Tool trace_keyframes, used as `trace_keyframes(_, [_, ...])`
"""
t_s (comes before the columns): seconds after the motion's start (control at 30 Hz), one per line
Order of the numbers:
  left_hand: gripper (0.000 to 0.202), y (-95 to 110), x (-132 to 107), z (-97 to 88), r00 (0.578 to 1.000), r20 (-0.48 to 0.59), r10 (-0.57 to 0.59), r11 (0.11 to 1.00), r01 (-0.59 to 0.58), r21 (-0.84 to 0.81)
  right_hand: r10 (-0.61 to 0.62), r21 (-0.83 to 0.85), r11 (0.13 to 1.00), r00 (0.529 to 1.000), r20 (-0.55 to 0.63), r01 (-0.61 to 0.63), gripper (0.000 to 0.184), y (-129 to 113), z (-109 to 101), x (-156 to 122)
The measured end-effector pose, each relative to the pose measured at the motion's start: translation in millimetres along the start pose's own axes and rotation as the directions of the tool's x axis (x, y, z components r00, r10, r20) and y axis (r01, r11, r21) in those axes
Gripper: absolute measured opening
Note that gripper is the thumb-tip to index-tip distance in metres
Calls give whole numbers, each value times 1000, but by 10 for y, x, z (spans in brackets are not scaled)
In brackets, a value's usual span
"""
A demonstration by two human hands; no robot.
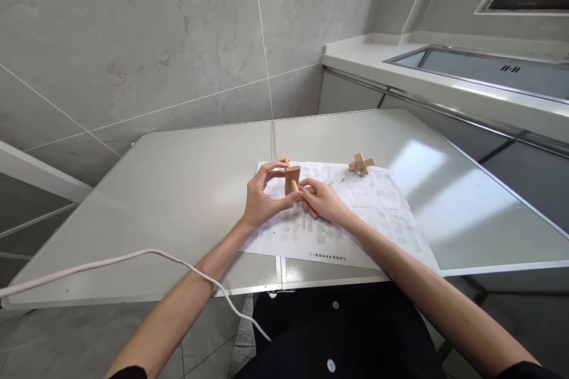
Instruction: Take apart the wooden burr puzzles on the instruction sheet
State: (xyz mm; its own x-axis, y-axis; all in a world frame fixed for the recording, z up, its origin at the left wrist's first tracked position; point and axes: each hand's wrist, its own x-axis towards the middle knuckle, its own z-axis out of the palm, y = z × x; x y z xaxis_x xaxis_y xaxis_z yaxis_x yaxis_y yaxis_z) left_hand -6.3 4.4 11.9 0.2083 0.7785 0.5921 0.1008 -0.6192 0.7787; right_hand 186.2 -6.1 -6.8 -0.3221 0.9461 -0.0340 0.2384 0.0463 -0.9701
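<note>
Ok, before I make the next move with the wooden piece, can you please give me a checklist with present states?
1. Left hand holding the wooden piece: ok, between thumb and fingers.
2. Right hand gripping it too: cannot tell; fingertips are close against its lower side.
3. Wooden cross apart from both hands: ok.
4. Printed sheet spread on the table: ok.
5. Cable clear of the left forearm: cannot tell; it crosses before it in this view.
</note>
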Motion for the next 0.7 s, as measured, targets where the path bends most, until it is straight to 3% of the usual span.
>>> trace_keyframes(0.13, [48,-22,-27,52,965,6,-263,942,258,-213,-62,-117,992,996,-66,54,27,6,37,-6])
trace_keyframes(0.3, [49,-45,-4,82,862,62,-503,731,463,-501,-177,-368,925,966,-188,98,25,66,51,23])
trace_keyframes(0.47, [52,-79,52,44,790,167,-590,488,514,-706,-220,-547,836,941,-259,45,26,153,37,63])
trace_keyframes(0.7, [41,-105,84,46,747,173,-642,353,487,-799,-327,-677,730,919,-219,98,23,275,35,106])
